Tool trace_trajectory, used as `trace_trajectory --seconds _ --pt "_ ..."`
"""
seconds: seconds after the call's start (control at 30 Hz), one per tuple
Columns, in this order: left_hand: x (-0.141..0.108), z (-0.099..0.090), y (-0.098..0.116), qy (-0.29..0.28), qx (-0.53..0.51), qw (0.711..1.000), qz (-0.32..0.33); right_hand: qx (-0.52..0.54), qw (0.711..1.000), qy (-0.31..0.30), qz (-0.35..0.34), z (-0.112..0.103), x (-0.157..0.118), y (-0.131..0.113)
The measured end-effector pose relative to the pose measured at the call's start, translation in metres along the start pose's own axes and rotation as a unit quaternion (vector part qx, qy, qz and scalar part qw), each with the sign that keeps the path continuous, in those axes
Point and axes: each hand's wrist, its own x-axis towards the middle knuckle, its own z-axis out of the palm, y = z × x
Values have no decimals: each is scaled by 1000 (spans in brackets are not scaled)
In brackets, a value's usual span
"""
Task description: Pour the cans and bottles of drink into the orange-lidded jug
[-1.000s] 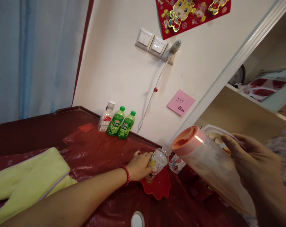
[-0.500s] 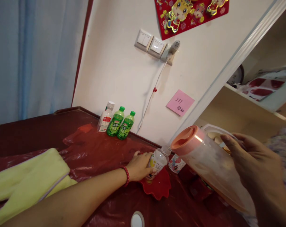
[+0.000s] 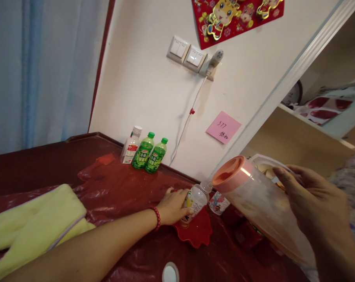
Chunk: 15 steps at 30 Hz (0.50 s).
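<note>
My left hand (image 3: 173,206), with a red bead bracelet at the wrist, is wrapped round a clear bottle (image 3: 197,199) with a printed label. That bottle is tilted over a red scalloped dish (image 3: 197,231), and its mouth is uncapped. On the right, my right hand (image 3: 309,196) grips the handle of a translucent pitcher (image 3: 268,199) with an orange lid. The pitcher leans left, its lid end close beside the bottle's mouth; whether liquid flows between them I cannot tell. A patterned cup (image 3: 218,203) stands just behind, partly hidden by the pitcher.
Two green bottles (image 3: 143,151) and a clear capped bottle (image 3: 131,145) stand against the wall. A yellow cloth (image 3: 45,219) lies at left on the red-covered table (image 3: 115,188). A white round cap (image 3: 170,273) is at the front edge. Dark red containers (image 3: 247,235) sit below the pitcher.
</note>
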Motion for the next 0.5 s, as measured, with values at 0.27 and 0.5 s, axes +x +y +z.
trace_trajectory --seconds 0.27,0.5 --pt "1 1 0 1 -1 1000 3 14 1000 2 -12 0 0 3" --pt "1 1 0 1 0 1000 4 9 1000 1 -16 1 2 6"
